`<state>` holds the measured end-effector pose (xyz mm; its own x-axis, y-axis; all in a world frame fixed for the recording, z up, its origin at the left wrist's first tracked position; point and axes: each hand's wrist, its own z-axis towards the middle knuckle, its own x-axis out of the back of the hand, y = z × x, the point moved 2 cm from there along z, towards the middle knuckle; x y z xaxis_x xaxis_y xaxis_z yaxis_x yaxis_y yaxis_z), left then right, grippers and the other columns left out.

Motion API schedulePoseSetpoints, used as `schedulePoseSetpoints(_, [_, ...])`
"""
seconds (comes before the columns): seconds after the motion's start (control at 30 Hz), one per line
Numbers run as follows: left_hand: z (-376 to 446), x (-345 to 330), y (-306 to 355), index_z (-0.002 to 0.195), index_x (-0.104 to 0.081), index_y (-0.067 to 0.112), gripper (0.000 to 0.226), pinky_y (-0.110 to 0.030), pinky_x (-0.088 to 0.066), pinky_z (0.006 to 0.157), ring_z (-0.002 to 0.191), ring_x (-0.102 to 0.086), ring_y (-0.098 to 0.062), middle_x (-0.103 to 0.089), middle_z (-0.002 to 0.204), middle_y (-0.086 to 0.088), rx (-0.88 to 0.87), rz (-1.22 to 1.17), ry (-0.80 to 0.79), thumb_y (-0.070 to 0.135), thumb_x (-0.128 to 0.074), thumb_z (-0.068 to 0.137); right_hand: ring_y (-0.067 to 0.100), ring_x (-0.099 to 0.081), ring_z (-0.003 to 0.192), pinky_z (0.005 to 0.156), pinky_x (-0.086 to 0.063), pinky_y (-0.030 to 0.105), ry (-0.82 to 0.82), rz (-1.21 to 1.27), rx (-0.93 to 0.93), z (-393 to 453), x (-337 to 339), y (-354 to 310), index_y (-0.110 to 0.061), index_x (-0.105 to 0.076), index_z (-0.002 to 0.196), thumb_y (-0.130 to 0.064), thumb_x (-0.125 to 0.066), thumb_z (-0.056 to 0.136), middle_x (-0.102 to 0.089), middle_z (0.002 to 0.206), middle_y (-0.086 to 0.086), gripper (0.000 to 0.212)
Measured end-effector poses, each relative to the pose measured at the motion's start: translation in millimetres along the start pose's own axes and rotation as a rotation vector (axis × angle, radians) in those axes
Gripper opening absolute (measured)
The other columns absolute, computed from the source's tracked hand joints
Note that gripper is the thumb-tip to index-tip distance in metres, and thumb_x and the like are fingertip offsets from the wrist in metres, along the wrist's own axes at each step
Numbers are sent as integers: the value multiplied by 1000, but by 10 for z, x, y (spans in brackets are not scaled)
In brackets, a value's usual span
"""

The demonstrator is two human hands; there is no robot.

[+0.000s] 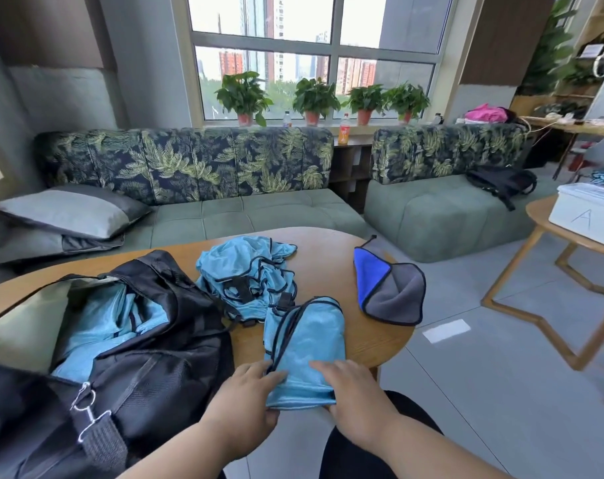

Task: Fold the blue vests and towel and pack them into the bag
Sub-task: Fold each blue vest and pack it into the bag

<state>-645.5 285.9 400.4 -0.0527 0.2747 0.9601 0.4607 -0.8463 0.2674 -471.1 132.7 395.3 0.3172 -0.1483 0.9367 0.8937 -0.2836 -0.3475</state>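
A folded light-blue vest [305, 344] with black trim lies at the near edge of the wooden table [331, 252]. My left hand [248, 399] grips its near left edge, thumb underneath. My right hand [354, 388] holds the near right edge, fingers on top. Behind it sits a crumpled pile of blue vests [247, 274]. A blue and grey towel [390, 288] lies on the table's right side. The black bag [148, 357] stands open at the left, with blue fabric [100, 326] inside it.
A green sofa [259, 209] with leaf-print cushions runs behind the table. A second wooden table [538, 209] with a white box [587, 216] stands at the right. Tiled floor [500, 375] lies between the two tables. Potted plants [314, 98] line the window sill.
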Motion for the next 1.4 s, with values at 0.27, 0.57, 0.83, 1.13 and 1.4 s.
schedulePoseSetpoints(0.27, [115,87,-13,146,-52,43,76,-27,-33,117,130,-44,-12,-48,137,18,54,-113,82,60,-43,73,11,-47,109,101,-38,28,83,-4,-11,-34,-29,-41,-38,-59,138,-59,-56,82,-46,110,-13,59])
schedulePoseSetpoints(0.57, [191,-154,-176,93,-71,31,26,-35,-58,80,88,-63,-16,-58,102,15,-118,-99,370,44,-49,95,15,-52,102,87,-41,25,158,0,-15,-29,-43,51,-30,-70,113,-24,-62,88,-52,105,-11,27])
schedulePoseSetpoints(0.83, [-28,-189,-178,91,-63,16,7,-40,-49,109,128,-60,-30,-64,134,-8,-479,192,568,18,-66,97,4,-43,95,64,-27,10,149,51,-21,-60,-17,69,-27,-59,92,-24,-55,83,-47,100,-16,11])
schedulePoseSetpoints(1.13, [-87,-307,-224,121,-59,34,39,-25,-54,101,123,-59,-9,-62,133,18,-461,75,333,54,-66,87,2,-40,103,86,-39,17,73,52,-7,-90,6,122,-33,-49,84,-21,-57,84,-42,104,-21,15])
schedulePoseSetpoints(1.4, [-39,-326,-200,113,-69,36,28,-20,-57,88,106,-61,-4,-68,121,20,-385,39,401,35,-56,88,2,-38,113,100,-31,20,95,-18,85,-193,6,127,-35,-60,109,-32,-53,83,-42,118,-21,27])
